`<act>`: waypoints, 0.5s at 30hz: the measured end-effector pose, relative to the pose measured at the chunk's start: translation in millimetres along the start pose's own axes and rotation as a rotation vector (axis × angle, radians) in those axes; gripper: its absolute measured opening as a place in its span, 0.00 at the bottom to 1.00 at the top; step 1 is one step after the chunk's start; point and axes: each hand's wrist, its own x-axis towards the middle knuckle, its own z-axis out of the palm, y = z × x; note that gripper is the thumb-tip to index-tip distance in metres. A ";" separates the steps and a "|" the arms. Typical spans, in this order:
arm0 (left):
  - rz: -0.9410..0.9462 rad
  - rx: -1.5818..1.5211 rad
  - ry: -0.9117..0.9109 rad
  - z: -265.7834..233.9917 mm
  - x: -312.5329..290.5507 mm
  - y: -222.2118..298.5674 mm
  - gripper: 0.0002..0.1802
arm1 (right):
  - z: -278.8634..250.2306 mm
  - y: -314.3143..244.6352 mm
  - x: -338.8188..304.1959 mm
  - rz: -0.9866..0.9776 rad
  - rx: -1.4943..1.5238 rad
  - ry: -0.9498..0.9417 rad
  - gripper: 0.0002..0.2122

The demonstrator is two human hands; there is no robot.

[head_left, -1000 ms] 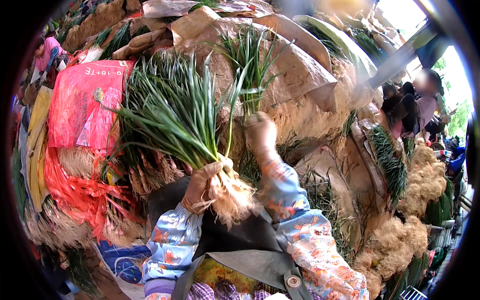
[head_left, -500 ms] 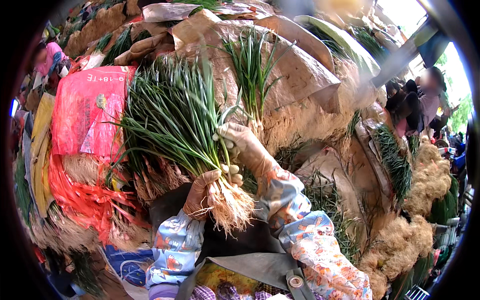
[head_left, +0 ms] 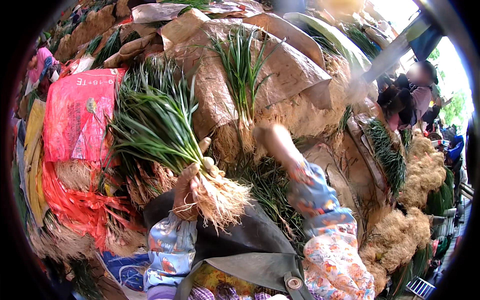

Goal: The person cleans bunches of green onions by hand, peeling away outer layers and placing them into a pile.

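My left hand is closed round a bunch of scallions just above its pale, stringy roots. The long green leaves fan out to the upper left, and light-coloured finger covers show on the fingertips at the stems. Apart from the bunch, my right hand is blurred by motion, so its fingers cannot be made out. It is nearest to the root end of a smaller scallion bunch, which lies on a brown sheet. More scallions lie beneath and behind the held bunch at the left.
A red plastic sack covers rooted bundles at the left. Loose green leaves lie below my right forearm. Piles of root-end bundles stand at the right, with a seated person beyond. A dark apron covers my lap.
My right hand has left the held bunch and moved right, toward the smaller bunch's roots. My left hand keeps its hold, and the bunch has shifted slightly left in view.
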 end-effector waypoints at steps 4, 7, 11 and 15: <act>-0.120 0.080 -0.023 -4.9 15.2 -15.2 0.21 | -14.2 -12.9 74.4 0.123 -0.331 0.387 0.18; -0.103 0.182 0.065 -12.2 15.9 -17.2 0.18 | -19.2 -2.3 82.8 0.156 0.377 0.225 0.15; -0.220 0.122 0.119 -26.9 9.1 -12.1 0.14 | 2.8 -43.1 11.9 0.030 1.046 0.040 0.06; -0.293 0.266 0.272 -15.7 18.1 -19.7 0.08 | 29.1 -71.6 -30.5 0.096 0.976 -0.148 0.05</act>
